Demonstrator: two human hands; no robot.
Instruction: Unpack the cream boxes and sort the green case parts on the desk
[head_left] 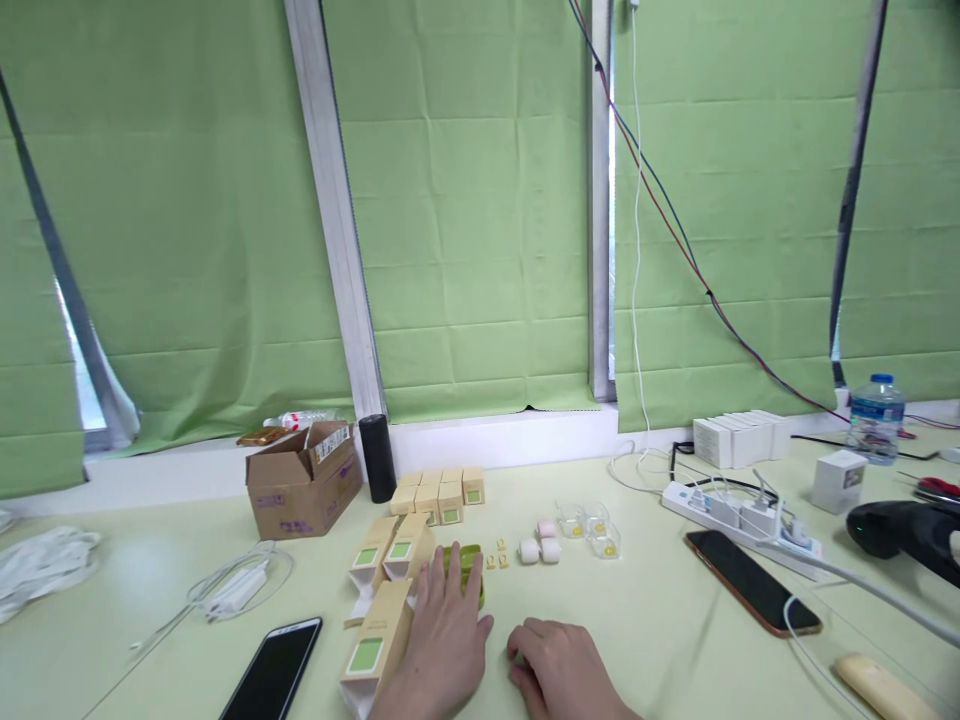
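Observation:
My left hand reaches forward with its fingers stretched out, lying over small olive-green trays and partly hiding them. Beside it on the left stand several larger beige cartons with light-green squares and open ends. My right hand rests on the table with curled fingers, and nothing shows in them. Beyond the hands lie small yellow pieces, white and pinkish cylinders and clear plastic cases with yellow parts. Several small beige boxes stand in rows farther back.
An open cardboard box and a black cylinder stand at the back left. One phone lies at left, another phone at right beside a power strip with cables. A water bottle stands far right.

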